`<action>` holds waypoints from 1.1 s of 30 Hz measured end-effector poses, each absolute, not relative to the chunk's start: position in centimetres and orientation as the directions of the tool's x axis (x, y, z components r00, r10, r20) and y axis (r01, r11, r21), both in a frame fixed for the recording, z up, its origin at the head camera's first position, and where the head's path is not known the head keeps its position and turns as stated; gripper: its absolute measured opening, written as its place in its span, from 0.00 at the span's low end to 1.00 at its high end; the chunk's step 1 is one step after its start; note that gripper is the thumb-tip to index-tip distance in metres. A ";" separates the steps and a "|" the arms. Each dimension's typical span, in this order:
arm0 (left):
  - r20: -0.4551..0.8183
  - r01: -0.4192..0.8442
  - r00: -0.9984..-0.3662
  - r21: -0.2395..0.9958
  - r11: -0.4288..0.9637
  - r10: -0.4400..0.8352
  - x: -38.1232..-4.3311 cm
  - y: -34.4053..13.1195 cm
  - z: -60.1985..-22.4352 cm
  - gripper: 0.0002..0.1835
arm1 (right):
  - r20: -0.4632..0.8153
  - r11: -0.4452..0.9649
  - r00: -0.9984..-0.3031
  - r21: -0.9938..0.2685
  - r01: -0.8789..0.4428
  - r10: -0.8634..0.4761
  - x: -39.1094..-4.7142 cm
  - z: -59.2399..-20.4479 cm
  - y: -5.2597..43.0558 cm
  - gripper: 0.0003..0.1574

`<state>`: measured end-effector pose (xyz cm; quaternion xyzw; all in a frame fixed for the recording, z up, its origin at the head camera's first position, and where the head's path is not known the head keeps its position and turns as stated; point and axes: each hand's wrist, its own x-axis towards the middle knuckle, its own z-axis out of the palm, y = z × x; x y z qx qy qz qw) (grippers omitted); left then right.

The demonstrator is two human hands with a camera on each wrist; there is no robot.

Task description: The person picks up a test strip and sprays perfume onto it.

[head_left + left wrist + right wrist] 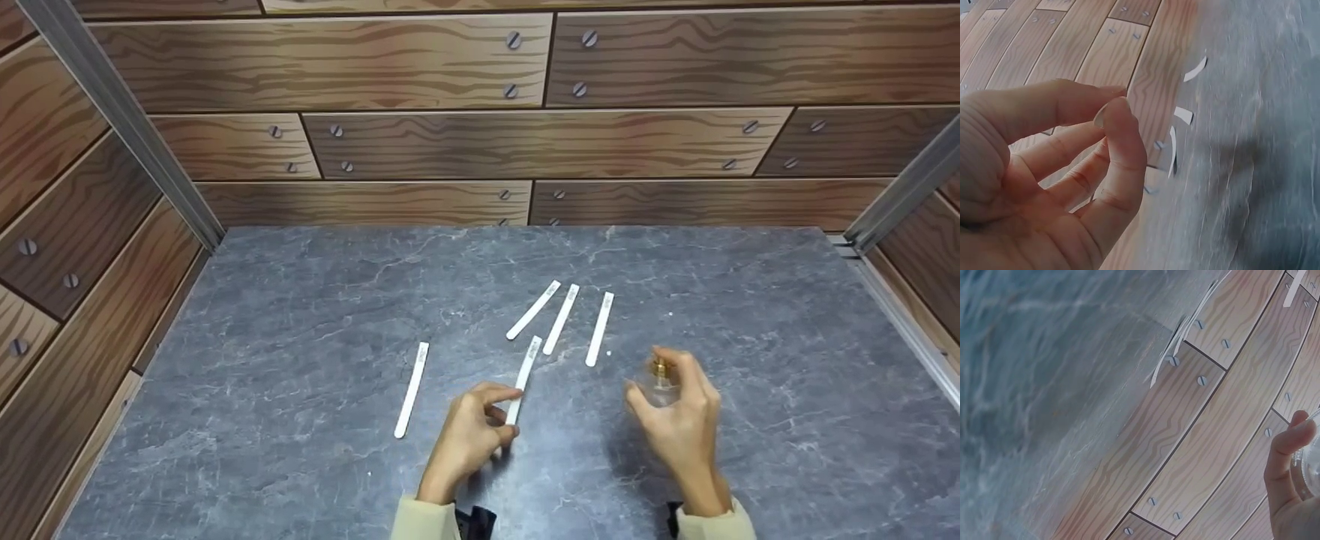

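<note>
My left hand [472,427] pinches the lower part of a white perfume test strip [529,360], whose printed end points away from me. In the left wrist view, the left thumb and index fingertips [1122,107] meet, and little of the strip shows between them. Off to the right, my right hand [686,412] grips a small clear glass perfume bottle [660,386] with a gold spray top [660,367]. The index finger lies over that top. At the right edge of the right wrist view, fingers curl round the clear bottle [1312,464], only partly in frame.
Three more test strips lie beyond the hands: a slanted one [532,310], a middle one [561,319] and a right one [599,330]. Another strip [412,390] lies left of my left hand. Wood-patterned walls [420,146] enclose the grey marbled table [300,300].
</note>
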<state>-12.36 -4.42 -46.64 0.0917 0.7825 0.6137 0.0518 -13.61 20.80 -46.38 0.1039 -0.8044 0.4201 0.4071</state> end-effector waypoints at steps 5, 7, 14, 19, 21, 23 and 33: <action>0.007 0.068 -0.966 0.970 0.231 0.257 -12.2 -4.0 -46.2 0.27 | 0.747 0.633 -0.643 -0.583 -0.510 0.170 -13.6 -46.4 20.7 0.30; -0.008 0.060 -0.959 0.971 0.232 0.282 -12.2 -3.8 -46.0 0.27 | 0.745 0.633 -0.644 -0.584 -0.508 0.172 -13.5 -46.4 20.7 0.31; -0.014 0.051 -0.946 0.980 0.190 0.323 -12.0 -3.3 -45.7 0.29 | 0.741 0.633 -0.650 -0.586 -0.506 0.167 -13.4 -46.1 20.4 0.31; -0.002 0.060 -0.939 0.983 0.171 0.345 -11.7 -3.0 -45.6 0.29 | 0.738 0.635 -0.654 -0.587 -0.501 0.166 -13.4 -46.1 20.3 0.31; -0.003 0.061 -0.935 0.983 0.172 0.354 -11.6 -2.9 -45.5 0.28 | 0.739 0.633 -0.654 -0.586 -0.506 0.162 -13.4 -46.2 20.2 0.31; -0.008 0.058 -0.932 0.983 0.172 0.364 -11.6 -2.9 -45.4 0.28 | 0.742 0.634 -0.652 -0.581 -0.510 0.155 -13.4 -46.3 20.1 0.31; 0.016 0.079 -0.929 0.985 0.155 0.370 -11.2 -2.4 -45.0 0.29 | 0.761 0.628 -0.643 -0.542 -0.558 0.087 -13.6 -46.7 19.7 0.29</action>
